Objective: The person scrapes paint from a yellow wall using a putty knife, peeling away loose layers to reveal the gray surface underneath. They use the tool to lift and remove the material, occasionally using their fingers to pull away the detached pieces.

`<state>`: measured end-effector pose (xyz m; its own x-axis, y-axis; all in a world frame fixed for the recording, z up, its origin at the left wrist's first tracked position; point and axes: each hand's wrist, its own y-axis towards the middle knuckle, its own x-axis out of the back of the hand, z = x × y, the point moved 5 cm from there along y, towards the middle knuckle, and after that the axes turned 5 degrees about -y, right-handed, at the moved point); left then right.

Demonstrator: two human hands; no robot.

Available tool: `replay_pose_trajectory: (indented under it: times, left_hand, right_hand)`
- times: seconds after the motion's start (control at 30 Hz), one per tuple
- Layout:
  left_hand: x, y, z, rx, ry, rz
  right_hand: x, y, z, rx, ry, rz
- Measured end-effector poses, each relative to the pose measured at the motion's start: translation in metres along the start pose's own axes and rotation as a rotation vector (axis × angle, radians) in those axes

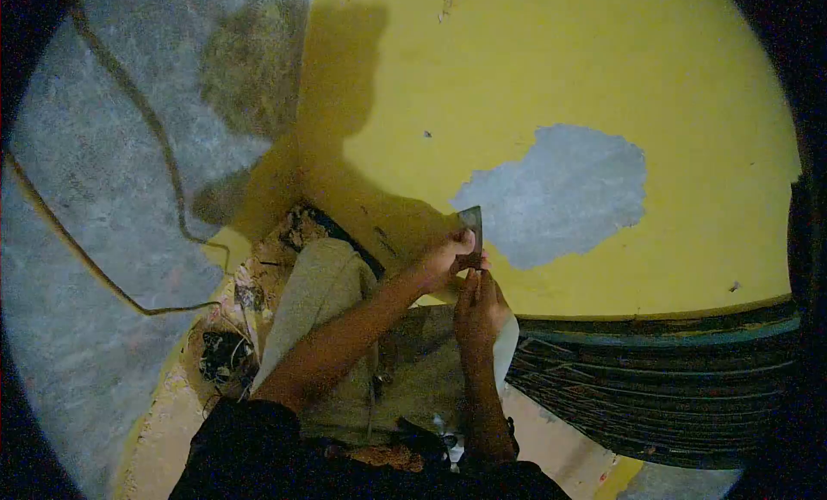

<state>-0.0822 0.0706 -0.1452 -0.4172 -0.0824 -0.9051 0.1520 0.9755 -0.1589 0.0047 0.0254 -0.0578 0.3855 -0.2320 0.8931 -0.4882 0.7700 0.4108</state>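
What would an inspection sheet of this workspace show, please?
Surface: yellow wall with one grey patch where the paint is gone.
Job's things: scraper, blade up, by the patch's left edge; whether it touches the wall cannot be told.
Clutter: debris heaped on the floor in the corner.
Hands: left hand and right hand both grip the scraper.
Cables: cord trails down the grey wall on the left.
Surroundings: dim light; dark striped band along the yellow wall's base; the person's knee raised.
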Motion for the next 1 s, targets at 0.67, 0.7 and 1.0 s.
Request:
replay_pose_trajectory:
  times: [0.67, 0.7, 1.0]
  left_hand:
    - [0.028, -0.003, -0.045, -0.099, 0.121, -0.036]
    - [0.023, -0.006, -0.040, -0.064, 0.181, -0.026]
    - [0.020, 0.012, -0.033, -0.217, 0.212, -0.021]
  right_hand:
    - [-0.012, 0.030, 0.045, -0.007, 0.180, -0.025]
    - [-0.011, 0.023, 0.043, -0.056, 0.125, -0.023]
    - [-0.006, 0.031, 0.036, 0.085, 0.072, -0.094]
